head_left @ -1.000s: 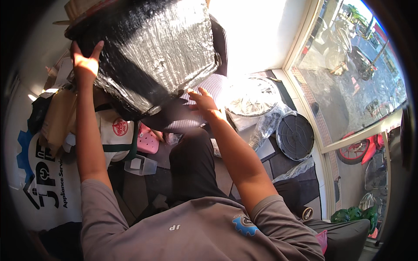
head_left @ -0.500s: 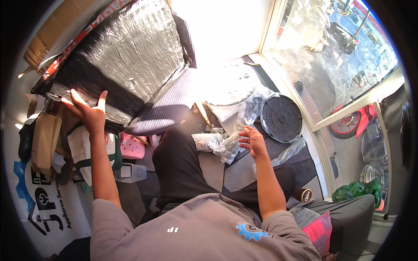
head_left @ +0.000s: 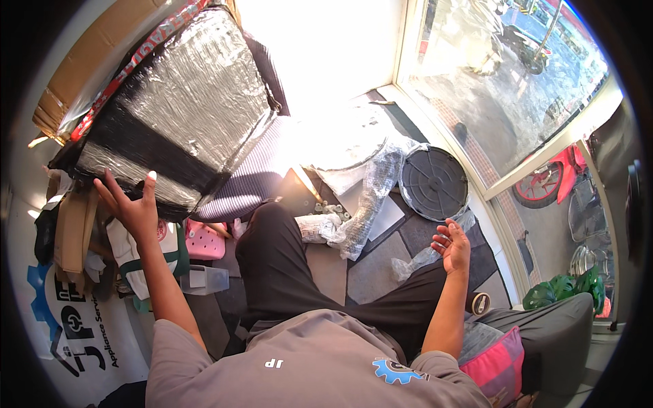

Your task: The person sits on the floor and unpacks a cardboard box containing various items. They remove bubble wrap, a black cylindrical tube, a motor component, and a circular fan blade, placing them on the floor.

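Observation:
A large package wrapped in shiny black plastic film [head_left: 197, 95] leans at the far left. My left hand [head_left: 134, 212] is at its lower edge with the fingers spread. The fingertips overlap the film in view, but I cannot tell whether they touch it. My right hand [head_left: 454, 250] is raised over my bent leg at the right, empty, its fingers loosely bent and apart. Just beyond it lies a round black ribbed lid [head_left: 434, 183]. A strip of clear bubble wrap [head_left: 373, 204] stretches beside the lid, and a crumpled plastic-wrapped bundle [head_left: 320, 228] lies at its near end.
Below the package are a pink perforated basket [head_left: 204, 239], a clear plastic bin [head_left: 206, 280] and a white and green bag [head_left: 126, 248]. Brown cardboard [head_left: 71, 224] stands at the left. A glass door frame [head_left: 500, 185] borders the right, near a grey and pink cushion [head_left: 500, 364].
My right hand has moved right and slightly down, away from the bubble wrap. My left hand has slid down toward the package's lower edge, its fingers still spread. The view has shifted a little.

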Demonstrator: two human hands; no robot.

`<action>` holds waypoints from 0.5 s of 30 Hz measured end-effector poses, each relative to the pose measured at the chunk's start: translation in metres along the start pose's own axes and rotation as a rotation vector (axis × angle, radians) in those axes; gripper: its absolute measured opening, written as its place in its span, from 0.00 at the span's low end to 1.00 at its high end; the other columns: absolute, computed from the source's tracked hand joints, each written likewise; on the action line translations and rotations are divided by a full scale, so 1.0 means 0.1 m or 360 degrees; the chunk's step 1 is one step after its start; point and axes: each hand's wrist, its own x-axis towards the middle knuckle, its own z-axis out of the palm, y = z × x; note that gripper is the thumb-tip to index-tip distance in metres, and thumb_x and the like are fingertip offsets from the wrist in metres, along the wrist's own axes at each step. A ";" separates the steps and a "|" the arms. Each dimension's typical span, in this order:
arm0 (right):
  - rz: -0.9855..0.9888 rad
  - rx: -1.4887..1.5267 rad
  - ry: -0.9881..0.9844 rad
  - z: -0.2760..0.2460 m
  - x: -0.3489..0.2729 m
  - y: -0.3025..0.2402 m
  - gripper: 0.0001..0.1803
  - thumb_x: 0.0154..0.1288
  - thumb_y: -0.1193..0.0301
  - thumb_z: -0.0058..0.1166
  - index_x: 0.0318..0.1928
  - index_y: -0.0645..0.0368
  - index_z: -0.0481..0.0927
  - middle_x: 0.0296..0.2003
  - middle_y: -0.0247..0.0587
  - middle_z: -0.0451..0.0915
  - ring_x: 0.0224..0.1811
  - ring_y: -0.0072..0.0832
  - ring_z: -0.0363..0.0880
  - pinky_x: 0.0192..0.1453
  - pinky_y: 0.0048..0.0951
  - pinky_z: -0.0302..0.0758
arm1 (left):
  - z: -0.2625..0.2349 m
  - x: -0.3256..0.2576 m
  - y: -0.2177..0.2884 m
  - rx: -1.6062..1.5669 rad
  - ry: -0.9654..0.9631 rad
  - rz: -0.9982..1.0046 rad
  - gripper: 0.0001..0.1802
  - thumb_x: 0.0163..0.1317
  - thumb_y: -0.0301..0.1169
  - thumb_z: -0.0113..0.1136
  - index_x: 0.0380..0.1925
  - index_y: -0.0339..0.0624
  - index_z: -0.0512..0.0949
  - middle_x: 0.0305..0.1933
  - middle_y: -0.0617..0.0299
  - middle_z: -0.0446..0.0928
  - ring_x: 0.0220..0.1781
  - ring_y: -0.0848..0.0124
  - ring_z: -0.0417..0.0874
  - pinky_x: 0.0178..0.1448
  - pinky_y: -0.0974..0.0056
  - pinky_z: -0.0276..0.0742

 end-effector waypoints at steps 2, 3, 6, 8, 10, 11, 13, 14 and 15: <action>-0.0097 0.0055 0.0165 -0.31 -0.07 -0.02 0.19 0.82 0.59 0.63 0.65 0.52 0.82 0.45 0.36 0.89 0.36 0.27 0.88 0.35 0.32 0.87 | 0.00 -0.08 0.17 -0.0165 -0.0025 0.0022 0.57 0.63 0.54 0.83 0.85 0.48 0.63 0.90 0.36 0.53 0.90 0.34 0.54 0.89 0.32 0.55; -0.0135 0.0075 0.0310 -0.47 -0.10 0.00 0.18 0.82 0.59 0.63 0.64 0.52 0.82 0.44 0.36 0.89 0.34 0.26 0.88 0.33 0.30 0.85 | 0.00 -0.15 0.28 -0.0253 -0.0052 0.0017 0.56 0.64 0.52 0.83 0.85 0.47 0.63 0.90 0.37 0.53 0.90 0.35 0.55 0.89 0.33 0.55; -0.0184 0.0125 0.0597 -1.05 -0.19 0.20 0.14 0.82 0.60 0.63 0.59 0.52 0.85 0.36 0.32 0.87 0.24 0.19 0.77 0.24 0.23 0.71 | 0.09 -0.60 0.77 -0.0500 -0.0256 0.0249 0.49 0.64 0.39 0.83 0.81 0.42 0.68 0.89 0.41 0.58 0.90 0.39 0.57 0.89 0.37 0.56; -0.0136 0.0164 0.0789 -1.44 -0.19 0.51 0.13 0.82 0.59 0.63 0.55 0.51 0.87 0.33 0.30 0.84 0.21 0.16 0.70 0.22 0.22 0.65 | 0.19 -0.98 1.14 -0.0704 -0.0547 0.0277 0.45 0.63 0.35 0.82 0.78 0.41 0.70 0.87 0.40 0.62 0.89 0.38 0.59 0.89 0.37 0.57; 0.0022 0.0082 0.0844 -1.83 -0.17 0.89 0.14 0.82 0.58 0.62 0.56 0.52 0.86 0.33 0.30 0.84 0.21 0.16 0.71 0.23 0.22 0.66 | 0.29 -1.36 1.52 -0.0889 -0.0847 0.0312 0.42 0.61 0.33 0.82 0.74 0.40 0.74 0.85 0.39 0.65 0.87 0.36 0.61 0.88 0.37 0.58; 0.0091 0.0047 0.0898 -2.01 -0.16 1.10 0.15 0.82 0.57 0.62 0.57 0.52 0.86 0.33 0.30 0.84 0.21 0.17 0.71 0.23 0.22 0.67 | 0.34 -1.54 1.72 -0.0962 -0.0964 0.0353 0.39 0.60 0.33 0.82 0.71 0.40 0.76 0.83 0.38 0.66 0.86 0.34 0.62 0.87 0.37 0.59; 0.0146 -0.0009 0.0879 -2.23 -0.10 1.57 0.25 0.81 0.46 0.61 0.52 0.57 0.87 0.33 0.32 0.85 0.23 0.20 0.77 0.25 0.24 0.72 | 0.40 -1.92 2.10 -0.1085 -0.1284 0.0381 0.36 0.60 0.35 0.82 0.68 0.41 0.79 0.82 0.39 0.68 0.85 0.35 0.64 0.87 0.39 0.62; 0.0264 -0.0069 0.0896 -2.32 -0.12 1.78 0.25 0.80 0.45 0.61 0.51 0.57 0.87 0.33 0.33 0.85 0.23 0.21 0.77 0.25 0.25 0.72 | 0.43 -2.12 2.28 -0.1163 -0.1440 0.0478 0.35 0.60 0.37 0.82 0.67 0.42 0.80 0.82 0.39 0.69 0.85 0.36 0.65 0.86 0.39 0.63; 0.0400 -0.0140 0.0902 -2.38 -0.16 1.97 0.26 0.80 0.44 0.61 0.51 0.57 0.87 0.33 0.33 0.85 0.23 0.21 0.77 0.25 0.25 0.73 | 0.48 -2.32 2.47 -0.1252 -0.1580 0.0561 0.34 0.61 0.38 0.81 0.66 0.42 0.81 0.82 0.40 0.69 0.85 0.37 0.66 0.86 0.40 0.64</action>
